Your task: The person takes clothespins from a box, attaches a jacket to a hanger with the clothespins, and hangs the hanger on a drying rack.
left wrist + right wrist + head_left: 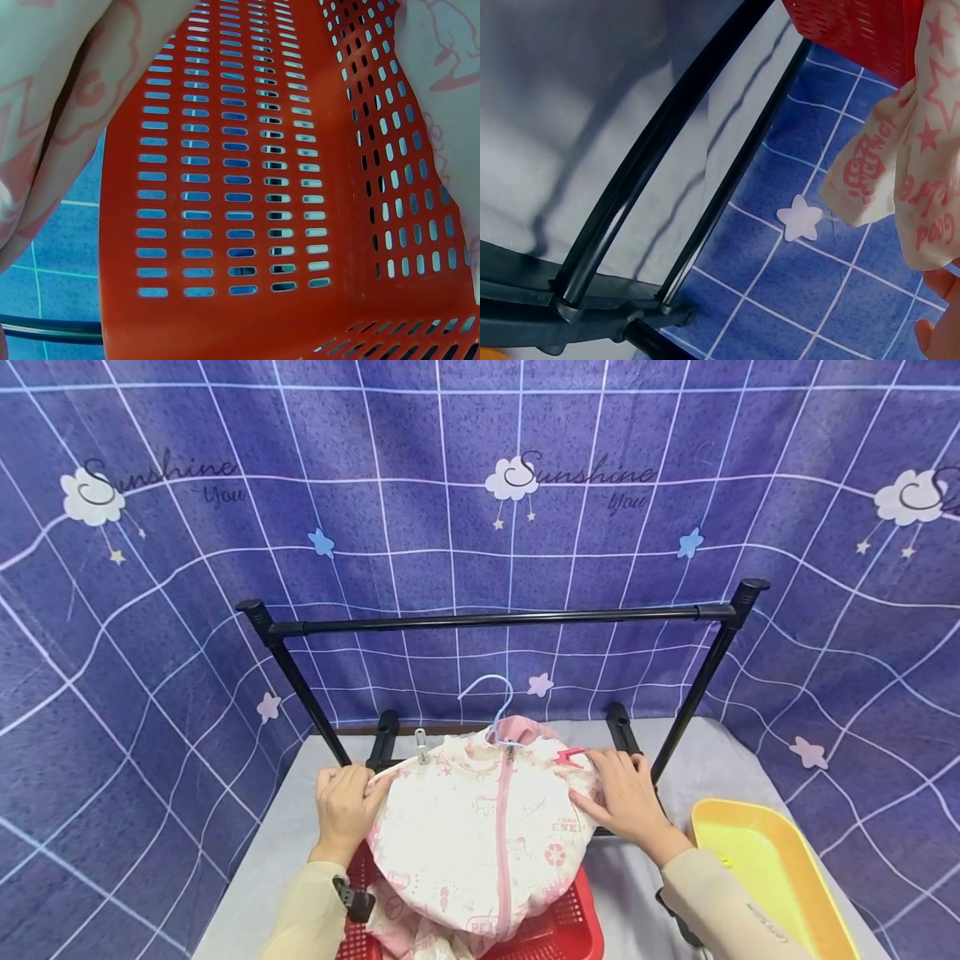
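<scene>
At the frame's lower centre, a white, pink-printed zip-up fabric garment (442,835) is pinched by the left hand (347,806) and right hand (628,795).

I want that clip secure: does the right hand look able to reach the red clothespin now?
Probably yes: the right hand holds the zippered jacket right beside the red clothespin, with nothing visible between them, though it might need to loosen its grip.

I saw a purplish-blue fabric backdrop (420,435), printed with pale grid lines, clouds and stars, across the upper frame; a flat pale-grey surface (708,762) spread below.
</scene>
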Action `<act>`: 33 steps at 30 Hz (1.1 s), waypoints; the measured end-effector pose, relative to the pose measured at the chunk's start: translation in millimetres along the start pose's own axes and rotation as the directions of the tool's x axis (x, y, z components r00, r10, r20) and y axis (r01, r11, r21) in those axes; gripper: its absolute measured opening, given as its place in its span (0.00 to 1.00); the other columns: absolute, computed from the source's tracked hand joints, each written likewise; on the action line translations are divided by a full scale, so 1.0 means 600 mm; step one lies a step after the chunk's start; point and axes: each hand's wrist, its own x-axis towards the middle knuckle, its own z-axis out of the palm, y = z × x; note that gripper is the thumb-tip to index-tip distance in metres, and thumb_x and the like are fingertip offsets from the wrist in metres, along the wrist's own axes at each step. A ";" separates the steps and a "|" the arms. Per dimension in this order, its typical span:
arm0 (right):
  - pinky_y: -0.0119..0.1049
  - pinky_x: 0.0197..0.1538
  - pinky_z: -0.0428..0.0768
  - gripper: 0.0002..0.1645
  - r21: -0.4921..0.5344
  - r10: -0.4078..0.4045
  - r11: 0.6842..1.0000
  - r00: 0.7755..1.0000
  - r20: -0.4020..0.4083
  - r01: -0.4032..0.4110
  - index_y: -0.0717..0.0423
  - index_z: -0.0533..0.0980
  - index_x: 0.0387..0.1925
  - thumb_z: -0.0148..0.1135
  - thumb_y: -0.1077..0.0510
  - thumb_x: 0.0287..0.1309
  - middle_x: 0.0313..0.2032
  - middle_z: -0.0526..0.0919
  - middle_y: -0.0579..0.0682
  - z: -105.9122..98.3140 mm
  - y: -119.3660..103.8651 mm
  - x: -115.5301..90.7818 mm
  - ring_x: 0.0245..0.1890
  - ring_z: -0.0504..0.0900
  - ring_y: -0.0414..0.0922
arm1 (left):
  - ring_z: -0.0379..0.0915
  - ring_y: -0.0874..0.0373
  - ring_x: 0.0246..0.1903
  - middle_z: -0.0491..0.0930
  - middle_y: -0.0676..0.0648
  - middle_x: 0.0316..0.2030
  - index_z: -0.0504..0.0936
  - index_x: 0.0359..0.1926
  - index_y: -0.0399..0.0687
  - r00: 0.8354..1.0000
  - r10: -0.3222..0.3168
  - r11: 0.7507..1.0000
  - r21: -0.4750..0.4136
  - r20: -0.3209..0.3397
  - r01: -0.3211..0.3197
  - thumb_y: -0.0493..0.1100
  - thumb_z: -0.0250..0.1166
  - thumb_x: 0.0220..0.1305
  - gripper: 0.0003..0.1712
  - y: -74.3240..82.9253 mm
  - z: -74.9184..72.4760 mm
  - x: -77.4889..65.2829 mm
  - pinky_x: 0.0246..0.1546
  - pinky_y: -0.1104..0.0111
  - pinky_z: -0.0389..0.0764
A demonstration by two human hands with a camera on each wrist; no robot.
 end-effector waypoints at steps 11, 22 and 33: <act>0.60 0.45 0.60 0.38 0.025 -0.003 1.000 1.000 0.006 0.003 0.64 0.69 0.57 0.39 0.34 0.70 0.39 0.77 0.59 0.007 -0.005 -0.006 0.39 0.75 0.57 | 0.67 0.47 0.16 0.70 0.44 0.17 0.70 0.21 0.39 1.000 -0.002 1.000 0.006 0.001 0.002 0.60 0.56 0.73 0.31 0.000 0.000 -0.001 0.28 0.56 0.60; 0.60 0.45 0.60 0.44 0.032 0.016 0.999 1.000 0.002 -0.016 0.66 0.69 0.58 0.35 0.29 0.70 0.39 0.78 0.60 0.007 -0.016 -0.005 0.37 0.74 0.58 | 0.66 0.47 0.15 0.70 0.44 0.17 0.70 0.21 0.39 1.000 -0.001 1.000 0.003 -0.003 0.001 0.59 0.56 0.73 0.31 0.000 0.000 -0.003 0.28 0.56 0.60; 0.54 0.41 0.61 0.49 0.046 0.067 0.997 0.997 0.044 -0.069 0.66 0.67 0.60 0.41 0.26 0.64 0.41 0.76 0.61 0.012 -0.026 -0.005 0.39 0.73 0.57 | 0.66 0.47 0.15 0.69 0.45 0.16 0.69 0.20 0.40 1.000 -0.001 1.000 -0.004 -0.020 0.001 0.59 0.58 0.72 0.30 0.000 0.002 -0.001 0.28 0.55 0.60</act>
